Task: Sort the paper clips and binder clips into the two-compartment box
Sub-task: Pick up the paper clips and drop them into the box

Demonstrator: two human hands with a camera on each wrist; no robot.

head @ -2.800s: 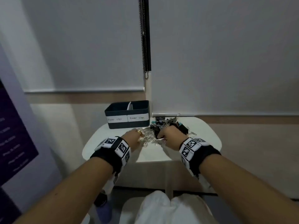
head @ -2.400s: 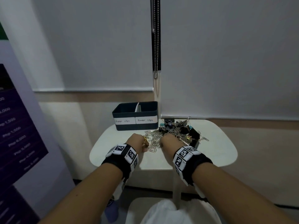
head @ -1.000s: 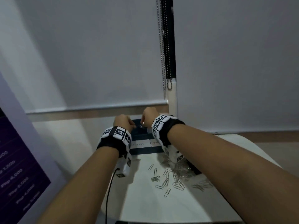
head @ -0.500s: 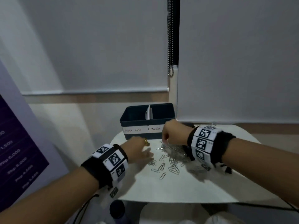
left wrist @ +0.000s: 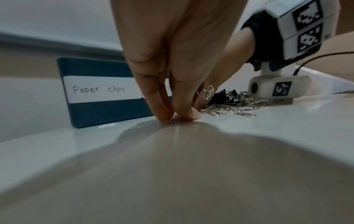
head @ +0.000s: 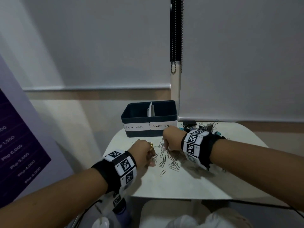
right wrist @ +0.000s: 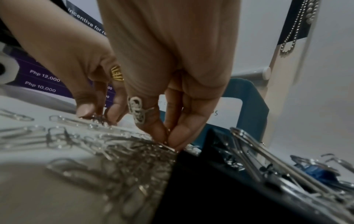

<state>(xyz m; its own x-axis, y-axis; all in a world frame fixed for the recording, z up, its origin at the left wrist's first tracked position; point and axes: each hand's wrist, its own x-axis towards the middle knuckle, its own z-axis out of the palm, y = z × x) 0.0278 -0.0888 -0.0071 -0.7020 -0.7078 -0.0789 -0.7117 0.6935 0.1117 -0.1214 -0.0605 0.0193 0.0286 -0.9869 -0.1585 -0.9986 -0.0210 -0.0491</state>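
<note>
We read "Paper clips" on the box left label, "Binder clip" on the right; purple poster lists Php 1,500, 6,000, 5,000, 4,000, plus "incentive for".

An office corner, by the look of it: grey roller blinds with a bead chain hang beyond the hands, and a purple incentive poster listing peso amounts such as Php 12,000 stands to their left beside a small white table.

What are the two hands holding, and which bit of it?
Each pinches a paper clip off the table: the left hand between fingertips, the right hand likewise. Which end is hidden.
</note>
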